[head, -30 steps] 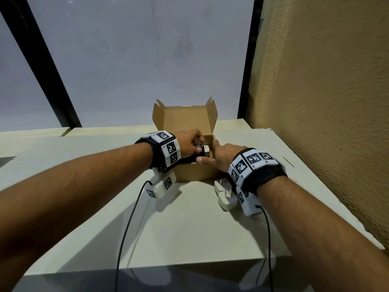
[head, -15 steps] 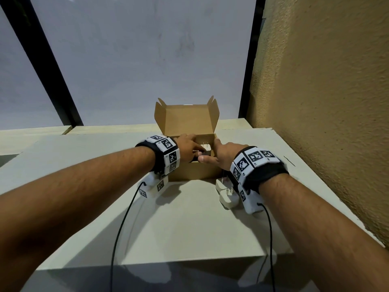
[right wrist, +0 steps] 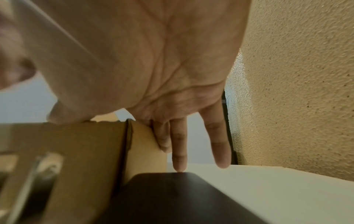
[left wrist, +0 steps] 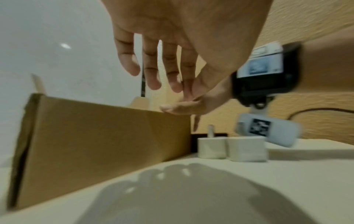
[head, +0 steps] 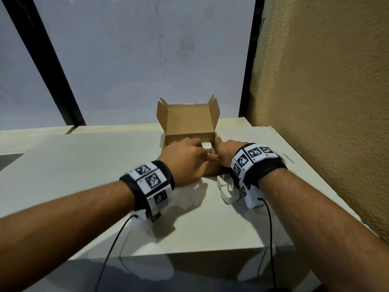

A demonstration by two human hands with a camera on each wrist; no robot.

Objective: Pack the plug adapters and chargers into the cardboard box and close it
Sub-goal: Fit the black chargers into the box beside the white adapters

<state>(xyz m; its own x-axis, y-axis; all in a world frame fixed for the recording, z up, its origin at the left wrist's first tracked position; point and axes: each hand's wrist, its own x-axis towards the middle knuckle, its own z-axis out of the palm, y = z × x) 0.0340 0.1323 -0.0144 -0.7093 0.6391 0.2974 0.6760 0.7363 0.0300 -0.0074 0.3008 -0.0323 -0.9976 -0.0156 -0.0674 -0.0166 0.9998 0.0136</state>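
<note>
The brown cardboard box (head: 189,116) stands open on the table with its lid upright. One white charger (head: 207,148) sits inside it, prongs up. My left hand (head: 185,161) hovers over the box's front wall (left wrist: 95,136); its fingers (left wrist: 153,78) hang relaxed and hold nothing. My right hand (head: 226,151) rests against the box's right side, with straight fingers (right wrist: 179,151) along the wall (right wrist: 145,148) and the thumb on the front rim. Two more white chargers (head: 223,181) (head: 228,196) stand on the table by the box's front right corner, under my right wrist.
A textured tan wall (head: 326,102) runs close along the table's right edge. Behind the box is a pale panel with black frames (head: 248,60). A black flat object (right wrist: 172,197) lies on the table right of the box. The white table (head: 84,165) stretches out to the left.
My left hand has drawn back out of the box toward me and holds nothing; a white charger now shows inside. The right hand stays on the box's right side.
</note>
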